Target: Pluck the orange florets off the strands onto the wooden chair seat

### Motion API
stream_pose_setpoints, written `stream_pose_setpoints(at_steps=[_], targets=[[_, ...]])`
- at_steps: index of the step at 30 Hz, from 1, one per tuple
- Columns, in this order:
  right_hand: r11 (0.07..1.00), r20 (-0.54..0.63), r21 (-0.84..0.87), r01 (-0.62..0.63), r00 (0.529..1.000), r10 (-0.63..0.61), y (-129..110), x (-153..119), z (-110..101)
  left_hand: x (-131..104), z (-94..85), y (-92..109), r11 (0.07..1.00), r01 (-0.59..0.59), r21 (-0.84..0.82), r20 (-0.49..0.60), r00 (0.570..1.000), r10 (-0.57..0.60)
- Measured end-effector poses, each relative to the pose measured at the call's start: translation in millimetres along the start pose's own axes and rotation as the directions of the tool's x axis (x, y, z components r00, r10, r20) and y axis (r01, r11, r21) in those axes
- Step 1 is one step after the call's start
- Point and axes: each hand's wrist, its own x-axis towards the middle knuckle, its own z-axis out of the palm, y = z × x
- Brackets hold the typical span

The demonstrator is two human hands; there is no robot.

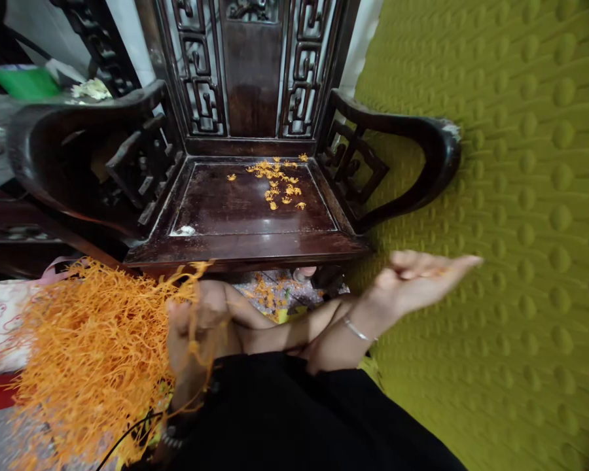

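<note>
My left hand (pixel 194 320) is closed around several thin, branching orange strands (pixel 193 327), some hanging down over the wrist. Beside it, on the left, spreads a big tangled heap of the same orange strands (pixel 98 347). Out to the right, my right hand (pixel 419 281) is raised with its fingers curled in and the thumb stretched out. A bit of orange shows in it, blurred, so its shape is unclear. Small spiky orange pieces (pixel 275 173) lie scattered on the seat of the dark wooden chair (pixel 216 203) in front of me.
A quilted yellow-green surface (pixel 510 196) rises close along the right. More orange bits (pixel 269 294) lie on the floor under the chair. At the left are a green container (pixel 24 82) and a white bag (pixel 10 320) behind the heap. A black cord (pixel 122 438) crosses the heap.
</note>
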Motion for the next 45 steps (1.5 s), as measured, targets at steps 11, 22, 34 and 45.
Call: stream_pose_setpoints(at_steps=[11,22,34,45], targets=[[0.868,0.481,-0.382,0.317,0.870,-0.106,76.1,17.1,52.9,-0.9,23.2,4.1,0.962,0.246,0.120,0.220,0.938,-0.268],[0.872,0.884,-0.467,-0.149,-0.097,0.457,67.8,-27.2,47.4,11.5,13.6,-15.0,0.915,0.248,0.319,0.276,0.899,-0.340],[0.776,0.856,-0.422,-0.469,0.075,0.511,32.1,-38.5,29.9,16.7,4.8,-19.6,0.833,0.229,0.503,0.162,0.922,-0.351],[0.932,0.881,-0.323,-0.162,0.309,0.359,12.7,-12.3,39.9,7.5,-10.0,-7.9,0.870,0.295,0.396,0.118,0.923,-0.367]])
